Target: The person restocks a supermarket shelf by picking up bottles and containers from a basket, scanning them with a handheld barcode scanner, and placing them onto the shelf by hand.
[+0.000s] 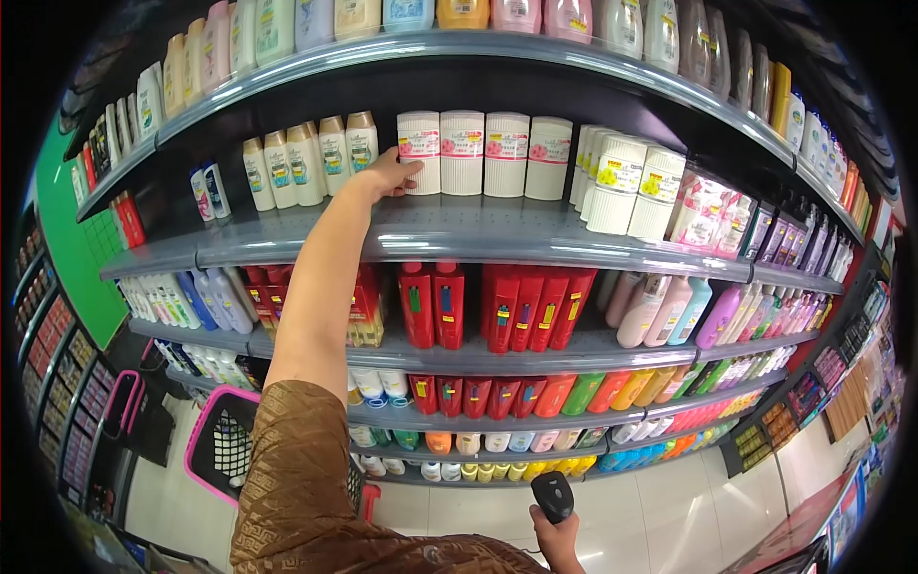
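Your left hand (392, 174) is stretched up to the grey shelf (478, 228), at the lower left side of the first white bottle (418, 143) in a row of four with pink labels. Its fingers are partly bent and lie over that bottle's edge and front; you cannot tell from this view whether they grip it or only touch it. The bottle stands upright on the shelf, just beside the second white bottle (462, 143). Left of your hand stand gold-capped bottles (361, 143), and farther right are white bottles with yellow labels (617, 187). Your right hand (562, 538) is low, well apart from the shelf, its fingers closed around the handle of a black scanner (552, 496). Red bottles (418, 311) fill part of the next shelf down, and a pink-rimmed basket (229, 450) sits to the left of your brown sleeve (296, 459).
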A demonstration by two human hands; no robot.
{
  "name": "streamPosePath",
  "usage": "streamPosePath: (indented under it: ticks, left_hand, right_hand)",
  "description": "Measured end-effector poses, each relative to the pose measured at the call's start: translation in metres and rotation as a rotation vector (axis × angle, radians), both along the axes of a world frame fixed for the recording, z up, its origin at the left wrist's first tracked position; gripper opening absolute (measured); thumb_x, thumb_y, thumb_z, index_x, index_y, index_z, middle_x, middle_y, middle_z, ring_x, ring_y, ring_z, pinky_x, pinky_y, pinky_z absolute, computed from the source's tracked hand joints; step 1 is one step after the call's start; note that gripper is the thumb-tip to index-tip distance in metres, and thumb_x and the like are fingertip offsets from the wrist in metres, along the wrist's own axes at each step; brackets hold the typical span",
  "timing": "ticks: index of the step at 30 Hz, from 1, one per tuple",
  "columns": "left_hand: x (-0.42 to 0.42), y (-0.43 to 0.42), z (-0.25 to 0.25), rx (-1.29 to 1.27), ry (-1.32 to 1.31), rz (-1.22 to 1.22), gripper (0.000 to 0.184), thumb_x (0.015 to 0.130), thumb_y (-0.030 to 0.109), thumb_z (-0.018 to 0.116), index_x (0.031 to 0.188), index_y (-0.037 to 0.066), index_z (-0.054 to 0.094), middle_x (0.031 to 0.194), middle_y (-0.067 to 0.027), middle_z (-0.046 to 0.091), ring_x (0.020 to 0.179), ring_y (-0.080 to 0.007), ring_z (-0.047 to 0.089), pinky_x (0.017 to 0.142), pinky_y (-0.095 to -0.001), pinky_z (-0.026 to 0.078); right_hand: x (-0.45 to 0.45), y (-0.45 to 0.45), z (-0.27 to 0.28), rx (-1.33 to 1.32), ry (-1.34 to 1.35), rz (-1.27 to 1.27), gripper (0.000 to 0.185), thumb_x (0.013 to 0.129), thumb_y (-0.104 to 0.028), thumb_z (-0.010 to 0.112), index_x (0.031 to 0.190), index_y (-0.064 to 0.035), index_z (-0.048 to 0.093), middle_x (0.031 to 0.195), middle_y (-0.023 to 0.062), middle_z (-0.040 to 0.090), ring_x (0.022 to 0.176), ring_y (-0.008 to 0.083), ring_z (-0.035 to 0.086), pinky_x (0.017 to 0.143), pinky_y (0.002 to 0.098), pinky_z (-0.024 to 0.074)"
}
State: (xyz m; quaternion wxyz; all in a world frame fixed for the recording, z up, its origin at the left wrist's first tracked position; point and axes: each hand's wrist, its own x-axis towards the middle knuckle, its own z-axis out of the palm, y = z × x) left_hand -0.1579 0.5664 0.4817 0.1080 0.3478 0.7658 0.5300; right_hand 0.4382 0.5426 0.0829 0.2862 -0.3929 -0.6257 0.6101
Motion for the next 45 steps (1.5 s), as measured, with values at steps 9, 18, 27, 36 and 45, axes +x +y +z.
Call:
streamPosePath:
  ticks: [9, 18, 27, 36, 45]
  left_hand:
    - [-0.002, 0.004, -0.003, 0.001, 0.033, 0.013, 0.055, 0.096, 0.030, 0.072, 0.141, 0.013, 0.044, 0.110, -0.0010, 0.061, 0.087, -0.0119, 0.062, 0.075, -0.0297, 0.053]
    - [0.025, -0.011, 0.013, 0.042, -0.037, 0.142, 0.091, 0.087, 0.040, 0.081, 0.157, 0.009, 0.032, 0.111, -0.0049, 0.063, 0.085, -0.0133, 0.062, 0.073, -0.0301, 0.057]
    - [0.137, -0.210, -0.088, 0.340, 0.482, -0.073, 0.048, 0.092, 0.014, 0.071, 0.137, 0.002, 0.057, 0.119, -0.0090, 0.066, 0.088, -0.0111, 0.063, 0.082, -0.0274, 0.050]
    - [0.133, -0.624, -0.335, -0.464, -0.204, 0.431, 0.047, 0.091, 0.023, 0.074, 0.129, -0.003, 0.063, 0.115, -0.0169, 0.072, 0.104, -0.0226, 0.068, 0.088, -0.0360, 0.054]
    - [0.143, -0.818, -0.450, -0.364, -0.306, 0.807, 0.060, 0.089, 0.027, 0.076, 0.138, -0.001, 0.058, 0.135, -0.0254, 0.062, 0.130, -0.0332, 0.057, 0.108, -0.0415, 0.045]
  right_hand:
    - [0.005, -0.003, -0.003, -0.020, 0.000, 0.003, 0.018, 0.085, -0.014, 0.078, 0.097, -0.0018, 0.071, 0.080, -0.0017, 0.064, 0.073, 0.0087, 0.054, 0.068, 0.0290, 0.0476]
    - [0.009, -0.015, 0.009, 0.039, -0.021, -0.005, 0.017, 0.085, -0.015, 0.078, 0.094, -0.0026, 0.071, 0.077, -0.0016, 0.064, 0.072, 0.0085, 0.055, 0.068, 0.0293, 0.0479]
    - [-0.024, -0.045, -0.002, 0.066, -0.100, 0.236, 0.024, 0.087, -0.018, 0.079, 0.102, -0.0013, 0.072, 0.086, 0.0028, 0.071, 0.080, 0.0098, 0.060, 0.074, 0.0306, 0.0516]
    - [-0.115, -0.132, -0.004, 0.158, -0.164, 0.591, 0.028, 0.088, -0.016, 0.077, 0.108, 0.0017, 0.069, 0.089, 0.0062, 0.071, 0.082, 0.0132, 0.063, 0.076, 0.0313, 0.0520]
    - [-0.237, -0.278, -0.053, -0.036, -0.253, 0.653, 0.024, 0.087, -0.023, 0.081, 0.093, -0.0064, 0.064, 0.076, -0.0010, 0.061, 0.061, 0.0087, 0.057, 0.054, 0.0270, 0.0449]
